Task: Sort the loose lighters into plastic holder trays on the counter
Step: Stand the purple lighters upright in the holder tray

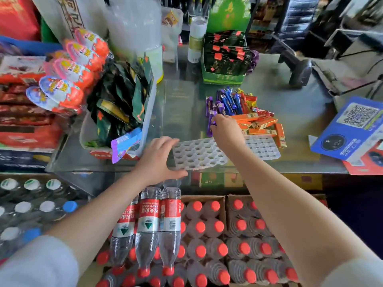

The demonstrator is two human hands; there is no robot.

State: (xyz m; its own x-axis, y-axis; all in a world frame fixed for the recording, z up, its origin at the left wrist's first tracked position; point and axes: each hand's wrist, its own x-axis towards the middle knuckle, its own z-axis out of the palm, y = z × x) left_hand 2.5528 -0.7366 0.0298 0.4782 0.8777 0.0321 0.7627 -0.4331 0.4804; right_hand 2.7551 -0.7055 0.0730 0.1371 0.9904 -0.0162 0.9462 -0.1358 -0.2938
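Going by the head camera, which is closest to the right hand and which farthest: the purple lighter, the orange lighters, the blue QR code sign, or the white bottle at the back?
1. Purple lighter: pinched in the right hand.
2. Orange lighters: just to its right on the counter.
3. White bottle: well behind, at the back of the counter.
4. Blue QR code sign: far right edge.

Two bare forearms, pale grey-white sleeves [39, 264] pushed up near elbows
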